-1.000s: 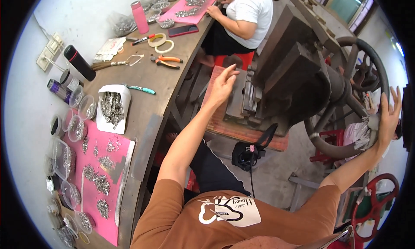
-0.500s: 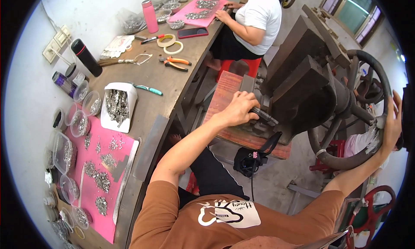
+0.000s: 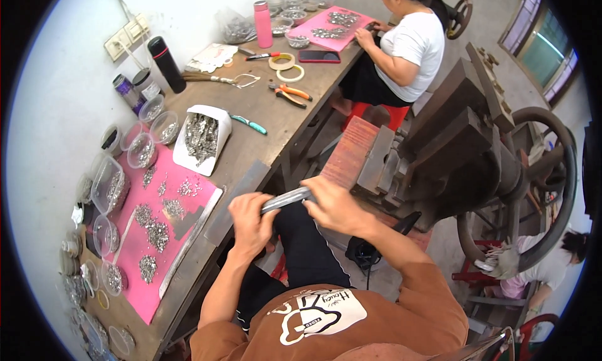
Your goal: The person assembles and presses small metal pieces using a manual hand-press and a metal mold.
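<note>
Over my lap, a flat grey metal block [image 3: 286,200], which looks like stacked plates, is held level between my two hands. My left hand [image 3: 249,226] is closed on its left end. The fingers and thumb of my right hand [image 3: 335,205] grip the other end. To the right stands a dark iron hand press [image 3: 448,163] with a large handwheel [image 3: 569,173], which neither hand touches. Metal blocks [image 3: 378,157] lie at the press base on a reddish wooden board [image 3: 348,153].
On the bench at left are a pink mat [image 3: 135,235] with small silvery parts, a white scoop [image 3: 221,149] of metal pieces, clear tubs [image 3: 108,185], orange-handled pliers [image 3: 290,94] and tape rolls [image 3: 290,74]. One co-worker [image 3: 414,47] sits at the far bench end, another [image 3: 533,267] at lower right.
My left hand has come back from the press with the metal block. My right hand has left the handwheel and taken the block's other end. The whole view has shifted.
</note>
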The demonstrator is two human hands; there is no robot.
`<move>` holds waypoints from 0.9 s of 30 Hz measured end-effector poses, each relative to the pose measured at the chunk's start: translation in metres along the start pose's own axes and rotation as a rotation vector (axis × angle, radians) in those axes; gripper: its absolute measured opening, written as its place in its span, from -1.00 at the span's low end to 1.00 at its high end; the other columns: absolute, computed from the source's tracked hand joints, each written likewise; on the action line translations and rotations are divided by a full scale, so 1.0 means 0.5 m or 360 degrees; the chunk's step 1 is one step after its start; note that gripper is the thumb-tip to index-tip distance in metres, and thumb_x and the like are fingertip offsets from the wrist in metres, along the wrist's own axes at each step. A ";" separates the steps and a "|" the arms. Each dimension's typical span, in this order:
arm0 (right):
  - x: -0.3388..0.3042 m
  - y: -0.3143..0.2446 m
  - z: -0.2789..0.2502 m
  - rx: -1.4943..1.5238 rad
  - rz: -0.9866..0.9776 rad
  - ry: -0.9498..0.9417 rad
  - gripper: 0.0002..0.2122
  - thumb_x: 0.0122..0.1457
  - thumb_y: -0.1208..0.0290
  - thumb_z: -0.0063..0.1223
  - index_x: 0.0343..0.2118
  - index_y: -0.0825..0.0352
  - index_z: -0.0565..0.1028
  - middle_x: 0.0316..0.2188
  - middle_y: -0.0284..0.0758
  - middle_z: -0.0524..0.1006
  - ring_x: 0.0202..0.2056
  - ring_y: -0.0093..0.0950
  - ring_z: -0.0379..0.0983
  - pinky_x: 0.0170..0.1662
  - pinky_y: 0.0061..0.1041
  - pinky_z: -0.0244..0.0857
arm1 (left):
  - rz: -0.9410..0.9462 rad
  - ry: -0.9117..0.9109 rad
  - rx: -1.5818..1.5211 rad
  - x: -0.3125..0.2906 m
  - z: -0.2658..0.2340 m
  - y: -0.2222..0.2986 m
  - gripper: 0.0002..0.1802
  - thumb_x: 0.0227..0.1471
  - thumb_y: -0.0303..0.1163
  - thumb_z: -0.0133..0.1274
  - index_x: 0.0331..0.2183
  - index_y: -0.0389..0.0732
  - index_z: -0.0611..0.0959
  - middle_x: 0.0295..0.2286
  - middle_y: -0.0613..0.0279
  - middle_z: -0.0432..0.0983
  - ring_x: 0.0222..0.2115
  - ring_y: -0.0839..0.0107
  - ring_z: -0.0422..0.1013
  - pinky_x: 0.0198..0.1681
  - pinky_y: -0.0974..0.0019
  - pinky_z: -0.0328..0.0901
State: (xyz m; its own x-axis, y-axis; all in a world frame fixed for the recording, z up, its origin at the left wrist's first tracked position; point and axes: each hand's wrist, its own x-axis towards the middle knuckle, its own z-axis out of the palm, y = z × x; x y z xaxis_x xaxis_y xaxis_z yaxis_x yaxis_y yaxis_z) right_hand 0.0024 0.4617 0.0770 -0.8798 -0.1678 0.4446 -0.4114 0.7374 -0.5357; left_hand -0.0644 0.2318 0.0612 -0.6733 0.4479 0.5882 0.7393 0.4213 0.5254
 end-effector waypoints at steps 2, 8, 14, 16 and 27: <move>0.050 -0.040 0.065 0.0137 -0.0116 -0.0129 -0.57 0.12 0.53 0.19 0.05 0.51 0.38 -0.09 0.00 0.44 -0.12 -0.03 0.49 -0.08 -0.18 0.42 | -0.0229 0.0103 0.0148 -0.069 -0.059 -0.026 -0.69 -0.10 -0.49 0.28 -0.23 -0.23 0.63 -0.25 0.08 0.51 -0.15 0.10 0.40 0.04 0.10 0.19; 0.128 -0.127 0.266 0.0501 -0.0463 -0.0295 -0.59 0.09 0.64 0.13 0.02 0.56 0.35 -0.20 0.00 0.43 -0.15 0.00 0.47 -0.08 -0.16 0.39 | -0.0603 0.0331 0.0485 -0.233 -0.180 -0.070 -0.64 -0.07 -0.51 0.26 -0.17 -0.25 0.59 -0.23 0.06 0.48 -0.14 0.06 0.38 0.04 0.08 0.17; 0.153 -0.193 0.394 0.0711 -0.0435 -0.0516 -0.57 -0.02 0.76 0.00 0.01 0.52 0.41 -0.19 -0.02 0.46 -0.14 -0.01 0.48 -0.06 -0.17 0.39 | -0.0803 0.0366 0.0607 -0.335 -0.263 -0.108 -0.67 -0.02 -0.50 0.23 -0.16 -0.27 0.57 -0.24 0.04 0.48 -0.16 0.05 0.37 0.03 0.07 0.19; 0.163 -0.200 0.424 0.0628 -0.0574 -0.0399 -0.59 -0.04 0.74 0.02 -0.03 0.50 0.44 -0.20 -0.04 0.49 -0.15 -0.02 0.48 -0.06 -0.17 0.39 | -0.0838 0.0383 0.0576 -0.354 -0.279 -0.124 -0.66 -0.02 -0.49 0.24 -0.15 -0.27 0.57 -0.23 0.03 0.49 -0.16 0.04 0.38 0.01 0.07 0.20; 0.200 -0.210 0.448 0.0616 -0.0595 -0.0311 -0.53 -0.01 0.48 0.36 0.02 0.36 0.50 0.01 -0.16 0.48 0.03 -0.15 0.39 0.14 -0.20 0.25 | -0.0931 0.0420 0.0529 -0.331 -0.307 -0.154 -0.71 0.00 -0.43 0.24 -0.17 -0.24 0.69 -0.27 0.13 0.47 -0.23 0.12 0.36 -0.14 0.11 0.21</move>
State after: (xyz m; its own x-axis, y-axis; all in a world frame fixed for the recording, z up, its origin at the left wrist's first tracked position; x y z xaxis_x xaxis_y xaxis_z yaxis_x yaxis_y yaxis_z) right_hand -0.0955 0.2207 0.0168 -0.6703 -0.5162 0.5332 -0.7279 0.3174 -0.6079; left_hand -0.0080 0.0040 0.0177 -0.9012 -0.1120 0.4186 0.1873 0.7705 0.6093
